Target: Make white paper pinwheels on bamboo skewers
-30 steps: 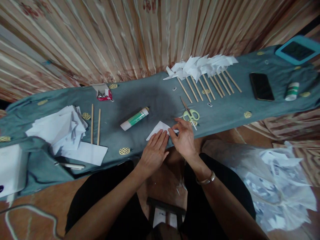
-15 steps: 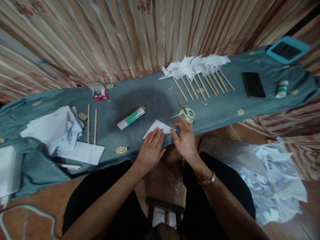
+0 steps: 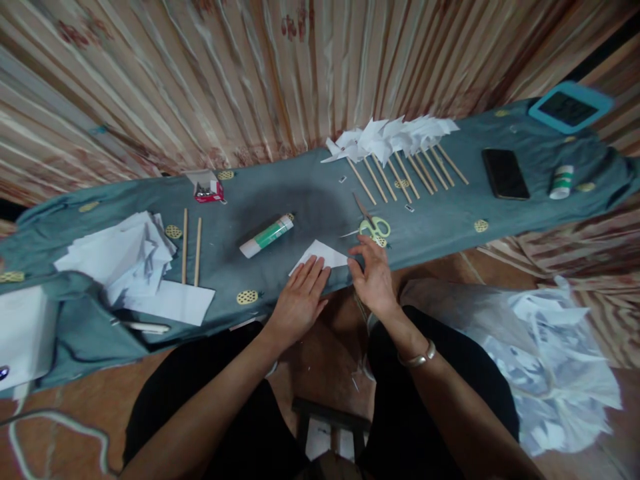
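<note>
The left hand (image 3: 297, 303) rests flat, fingers extended, on the folded paper (image 3: 327, 254) along the near edge of the worktop (image 3: 310, 200), the right hand (image 3: 374, 280) has parted, empty fingers beside it, and dragging could skew the paper.

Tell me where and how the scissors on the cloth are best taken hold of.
Probably by the green handle loops of the scissors, coming from the near right side, where the right hand is close by. The blades lie spread, one pointing away from the person, the other leftward, so this approach should keep fingers off both tips.
</note>
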A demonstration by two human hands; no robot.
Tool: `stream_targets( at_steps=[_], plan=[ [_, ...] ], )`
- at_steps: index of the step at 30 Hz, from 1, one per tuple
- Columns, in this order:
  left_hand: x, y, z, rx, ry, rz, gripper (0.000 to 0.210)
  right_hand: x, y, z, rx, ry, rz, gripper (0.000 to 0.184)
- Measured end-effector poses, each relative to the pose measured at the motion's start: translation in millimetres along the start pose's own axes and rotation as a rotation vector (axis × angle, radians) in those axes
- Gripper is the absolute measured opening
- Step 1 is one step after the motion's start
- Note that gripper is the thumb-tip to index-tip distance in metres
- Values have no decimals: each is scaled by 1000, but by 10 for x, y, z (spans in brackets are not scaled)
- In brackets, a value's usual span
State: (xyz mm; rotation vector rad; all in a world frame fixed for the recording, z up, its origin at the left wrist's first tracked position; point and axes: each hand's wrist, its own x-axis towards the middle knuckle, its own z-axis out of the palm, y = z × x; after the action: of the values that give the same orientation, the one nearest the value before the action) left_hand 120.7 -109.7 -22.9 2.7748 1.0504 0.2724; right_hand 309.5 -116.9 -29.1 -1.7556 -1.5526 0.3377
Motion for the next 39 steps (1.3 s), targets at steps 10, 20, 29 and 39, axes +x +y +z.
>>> stream_targets(
  at_steps=[10, 20, 29, 39],
  plan=[
    [-287, -225, -132, 56, 11, -72, 53, 18, 84, 18, 25, 7, -41, 10],
    [-400, -302, -170, 45, 36, -77, 51, 16, 109, 10, 23, 22, -64, 19],
    [-390, -301, -209, 31, 37, -68, 50, 110, 47, 32, 154, 134, 9, 31],
    [-390, -306, -195, 25, 57, -65, 49, 130, -156, 197, -78, 58, -49, 33]
  ],
)
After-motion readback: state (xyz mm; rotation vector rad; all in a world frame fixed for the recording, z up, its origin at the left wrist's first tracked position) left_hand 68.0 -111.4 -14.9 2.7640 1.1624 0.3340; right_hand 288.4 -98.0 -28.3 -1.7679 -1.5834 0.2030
